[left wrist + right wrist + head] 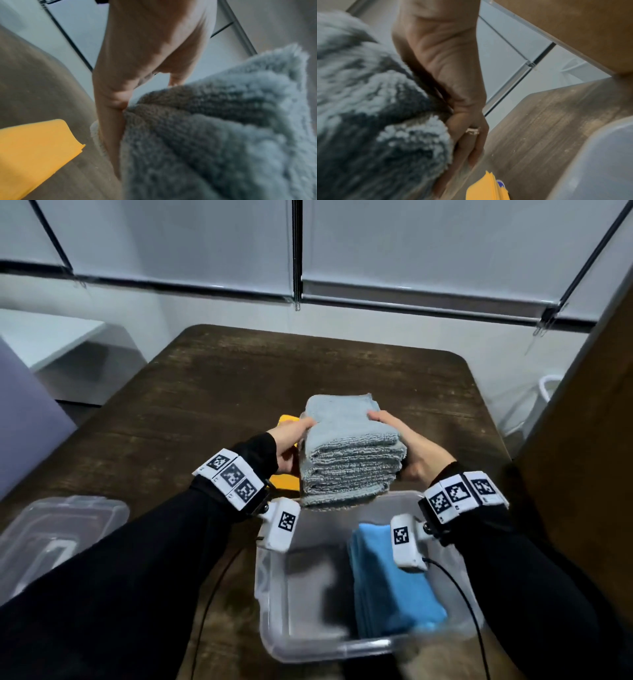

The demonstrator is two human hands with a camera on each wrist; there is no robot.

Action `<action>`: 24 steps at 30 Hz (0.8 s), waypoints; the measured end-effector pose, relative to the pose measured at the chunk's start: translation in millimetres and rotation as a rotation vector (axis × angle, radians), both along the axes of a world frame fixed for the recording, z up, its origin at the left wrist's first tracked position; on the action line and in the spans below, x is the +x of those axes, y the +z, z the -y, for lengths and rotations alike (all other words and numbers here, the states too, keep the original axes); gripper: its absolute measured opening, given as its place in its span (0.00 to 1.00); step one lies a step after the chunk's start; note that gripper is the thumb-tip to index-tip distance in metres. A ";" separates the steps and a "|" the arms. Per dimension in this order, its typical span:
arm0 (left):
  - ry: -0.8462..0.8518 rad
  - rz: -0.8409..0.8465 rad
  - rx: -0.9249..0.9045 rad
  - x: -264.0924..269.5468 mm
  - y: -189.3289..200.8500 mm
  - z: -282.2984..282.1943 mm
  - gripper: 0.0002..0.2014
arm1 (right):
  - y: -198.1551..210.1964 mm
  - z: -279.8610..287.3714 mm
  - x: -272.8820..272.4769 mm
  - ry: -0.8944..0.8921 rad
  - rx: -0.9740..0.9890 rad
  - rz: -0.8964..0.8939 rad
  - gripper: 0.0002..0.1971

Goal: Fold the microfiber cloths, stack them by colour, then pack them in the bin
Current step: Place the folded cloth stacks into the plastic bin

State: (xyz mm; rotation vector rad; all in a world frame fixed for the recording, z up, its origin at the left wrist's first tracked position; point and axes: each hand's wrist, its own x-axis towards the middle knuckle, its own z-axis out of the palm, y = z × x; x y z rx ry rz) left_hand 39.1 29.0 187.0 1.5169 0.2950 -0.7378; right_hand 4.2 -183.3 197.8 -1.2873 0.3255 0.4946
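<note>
- Above the far rim of the clear plastic rectangular bin point(274, 587): stack of folded grey looped-pile microfiber cloths point(349, 453), thick and square-cornered, fuzzy fold edges facing the camera, held clear of the dark wood-grain table point(212, 392).
- Clamped from both sides: left hand point(291, 443) with thumb on the top layer and fingers down the left face and under it; right hand point(404, 446) mirrored on the right face, thumb on top.
- Close up from the left wrist: left hand point(137, 65) pressed into nubbly grey pile point(214, 135), fingers curled round the stack's edge.
- Close up from the right wrist: right hand point(447, 83) wrapped on the same grey stack point(368, 108), picture blurred.
- Inside the bin, against its right wall: folded smooth blue cloths point(394, 583), flat and thin-edged; left half of the bin floor bare.
- Behind and left of the grey stack, flat on the table: folded smooth yellow cloths point(284, 481), partly hidden by the left hand; sharp corner visible point(39, 148), thin stacked edges point(486, 188).
- Left of the bin, well apart: clear plastic bin lid point(58, 529) with rounded corners, lying near the table's left edge.
- Beyond the stack: bare table surface to the rounded far corners.
</note>
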 end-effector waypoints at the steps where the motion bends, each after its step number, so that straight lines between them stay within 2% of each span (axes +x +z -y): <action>1: 0.012 0.032 0.043 -10.5 -0.7 -1.5 0.32 | -5.6 1.1 -8.3 0.011 -0.015 0.014 0.21; 5: -0.077 0.218 0.233 -43.3 -3.0 -6.5 0.35 | -11.7 -4.8 -31.0 0.055 -0.086 -0.005 0.15; 8: -0.120 0.249 0.264 -69.4 2.1 -8.2 0.36 | -12.5 -9.4 -42.6 0.121 -0.256 -0.066 0.09; 9: -0.127 0.253 0.286 -73.0 4.7 -7.8 0.36 | -10.4 -12.0 -43.6 0.143 -0.309 -0.087 0.10; 11: -0.156 0.241 0.323 -83.0 6.7 -7.8 0.35 | -17.2 -12.9 -45.2 0.172 -0.400 -0.126 0.13; 14: -0.242 0.181 0.403 -98.0 -2.6 -14.0 0.30 | -32.2 -9.6 -60.0 0.263 -0.312 -0.176 0.12; 16: -0.286 0.149 0.440 -105.7 -8.1 -16.8 0.28 | -35.1 -8.1 -71.4 0.303 -0.325 -0.210 0.14; 19: -0.269 0.053 0.413 -122.3 -13.6 -13.7 0.27 | -40.3 -5.4 -83.9 0.347 -0.339 -0.276 0.28; 20: -0.268 0.041 0.418 -125.0 -16.4 -11.5 0.27 | -44.0 -5.8 -85.1 0.360 -0.326 -0.305 0.26; 22: -0.291 0.054 0.454 -128.2 -24.6 -7.8 0.28 | -55.1 -9.8 -83.7 0.336 -0.403 -0.356 0.16; 24: -0.302 0.007 0.452 -127.0 -36.4 -5.8 0.28 | -67.5 -14.9 -79.2 0.323 -0.475 -0.379 0.13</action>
